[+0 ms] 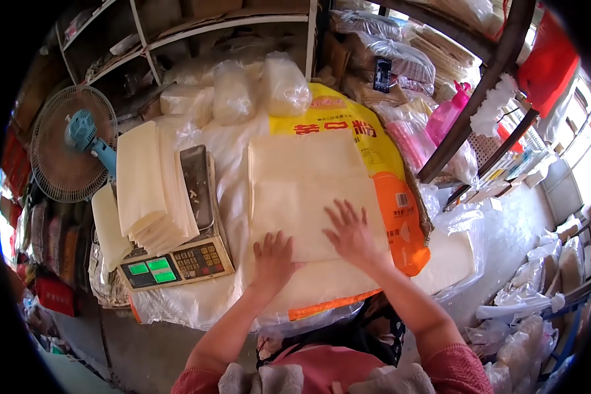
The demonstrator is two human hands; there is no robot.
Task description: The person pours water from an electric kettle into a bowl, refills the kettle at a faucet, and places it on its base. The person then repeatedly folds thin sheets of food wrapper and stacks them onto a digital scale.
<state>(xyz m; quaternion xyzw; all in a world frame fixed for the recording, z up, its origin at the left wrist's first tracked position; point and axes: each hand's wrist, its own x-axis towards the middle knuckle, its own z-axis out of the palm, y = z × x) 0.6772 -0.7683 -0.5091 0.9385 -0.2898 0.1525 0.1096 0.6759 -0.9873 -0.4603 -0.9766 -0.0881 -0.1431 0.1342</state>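
Both hands rest on a large cream-coloured sheet or stack of sheets (pixel 305 177) on the work surface. My left hand (pixel 272 262) lies near its lower left edge with the fingers apart. Farther right and a little higher, my right hand (pixel 353 235) is spread flat on it. Neither hand holds anything. Under the sheets is a yellow and orange printed sack (pixel 400 223). To the left, a digital scale (pixel 177 266) with green displays carries a tall bundle of folded cream sheets (pixel 152 187) beside a dark metal tray (pixel 198 184).
A blue fan (pixel 82 138) stands at the far left. Filled clear plastic bags (pixel 287 85) line the back of the surface, below white-edged shelves (pixel 226 25). At the right are a dark metal post (pixel 469 115), a pink container (pixel 448 115) and more plastic bags (pixel 522 345).
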